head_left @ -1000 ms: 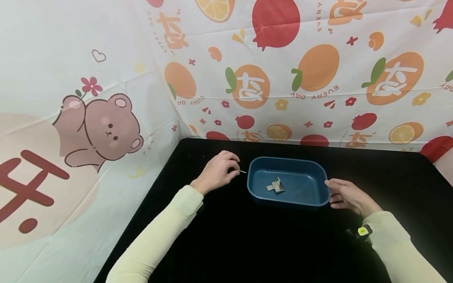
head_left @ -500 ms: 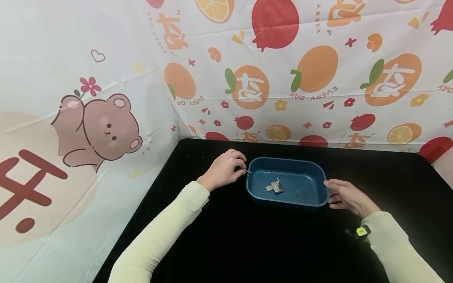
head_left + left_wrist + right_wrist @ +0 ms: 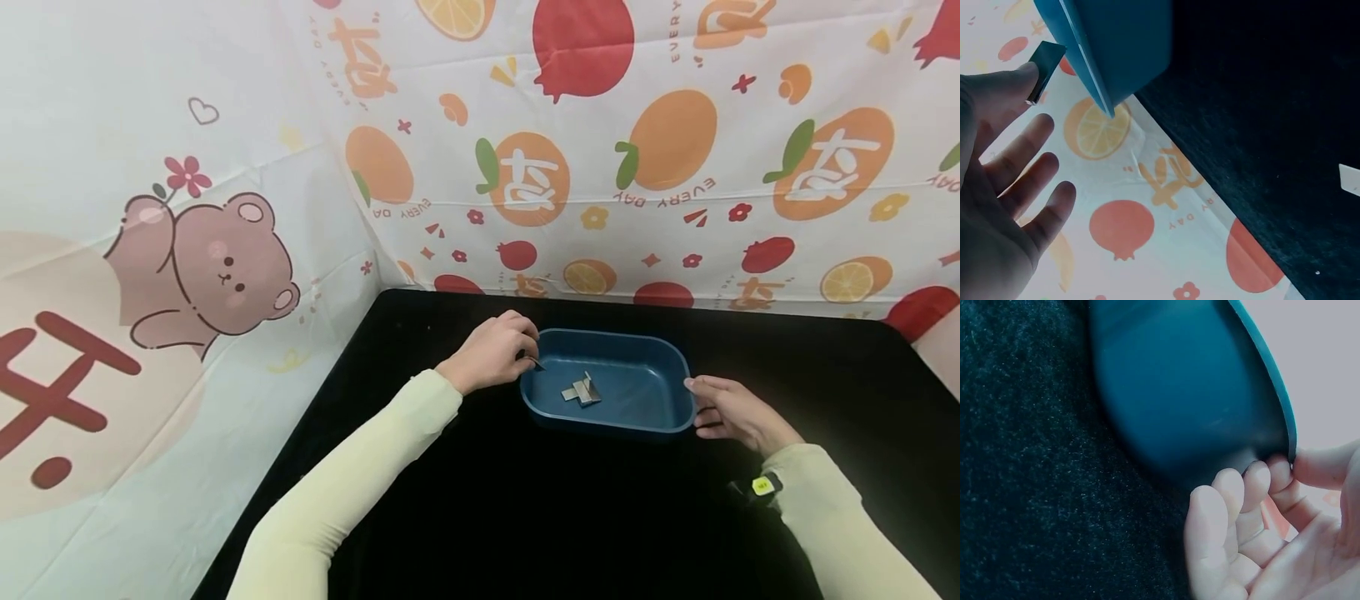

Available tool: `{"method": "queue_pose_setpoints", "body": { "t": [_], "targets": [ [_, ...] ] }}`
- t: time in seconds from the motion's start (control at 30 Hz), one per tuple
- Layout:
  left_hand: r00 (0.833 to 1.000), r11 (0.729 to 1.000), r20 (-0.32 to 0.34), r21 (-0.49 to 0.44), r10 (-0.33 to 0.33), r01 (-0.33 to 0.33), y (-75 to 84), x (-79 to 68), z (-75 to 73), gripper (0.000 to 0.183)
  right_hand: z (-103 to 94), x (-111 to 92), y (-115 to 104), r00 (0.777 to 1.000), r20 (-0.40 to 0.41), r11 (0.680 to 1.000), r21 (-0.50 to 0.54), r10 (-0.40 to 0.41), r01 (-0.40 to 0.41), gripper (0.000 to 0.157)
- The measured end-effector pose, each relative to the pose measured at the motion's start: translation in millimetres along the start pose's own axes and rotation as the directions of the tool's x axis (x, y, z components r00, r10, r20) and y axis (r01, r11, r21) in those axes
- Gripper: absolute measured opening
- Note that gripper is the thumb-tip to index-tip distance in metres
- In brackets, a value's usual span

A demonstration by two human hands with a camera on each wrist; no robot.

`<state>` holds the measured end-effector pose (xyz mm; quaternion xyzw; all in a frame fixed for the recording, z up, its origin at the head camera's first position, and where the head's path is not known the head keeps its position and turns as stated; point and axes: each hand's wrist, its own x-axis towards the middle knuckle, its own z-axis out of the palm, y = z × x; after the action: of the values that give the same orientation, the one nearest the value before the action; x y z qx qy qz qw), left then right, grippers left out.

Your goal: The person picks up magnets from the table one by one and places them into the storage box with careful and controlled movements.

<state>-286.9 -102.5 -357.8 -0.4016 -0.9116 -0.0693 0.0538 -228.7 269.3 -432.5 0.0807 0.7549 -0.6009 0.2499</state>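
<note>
A blue rectangular tray (image 3: 622,427) stands on the black table, with several small flat metal pieces (image 3: 582,392) lying in a little heap on its floor. Over the tray's left rim, my left hand (image 3: 491,352) pinches a thin, shiny metal strip (image 3: 1046,62) by thumb and forefinger; its other fingers are spread loosely. At the tray's right end, my right hand (image 3: 738,414) grips the rim between thumb and forefinger. In the right wrist view, the other fingers of the right hand (image 3: 1241,519) lie along the tray's outer wall.
The black cloth-like table top (image 3: 570,508) surrounds the tray. Behind it hangs a fruit-print curtain (image 3: 450,167), and a bear-print curtain (image 3: 232,275) borders the left side. A small pale piece (image 3: 1350,180) shows at the left wrist view's right edge.
My left hand has moved right with the metal strip, from beside the tray to over its left rim. The right hand and the tray have stayed nearly in place.
</note>
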Motion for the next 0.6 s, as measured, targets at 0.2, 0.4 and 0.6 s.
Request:
{"method": "queue_pose_setpoints", "body": {
  "t": [0.2, 0.4, 0.6],
  "targets": [
    [0.999, 1.0, 0.035, 0.026, 0.016, -0.017, 5.2, 5.8, -3.2, 0.011, 0.1, 0.6, 1.4, 1.0, -0.005, 1.0, -0.002, -0.005, 0.005, 0.031],
    [0.997, 0.997, 0.049, 0.056, 0.052, -0.055, 11.2, 14.1, -10.3, 0.011, -0.9, 0.4, 0.1, 1.0, -0.004, 1.0, -0.003, 0.002, -0.002, 0.03],
    [0.993, 0.995, 0.086, 0.056, 0.084, -0.089, 19.1, 21.7, -11.6, 0.012, -0.2, -0.3, 0.0, 1.0, 0.0, 1.0, -0.003, 0.001, -0.001, 0.031]
  ]
}}
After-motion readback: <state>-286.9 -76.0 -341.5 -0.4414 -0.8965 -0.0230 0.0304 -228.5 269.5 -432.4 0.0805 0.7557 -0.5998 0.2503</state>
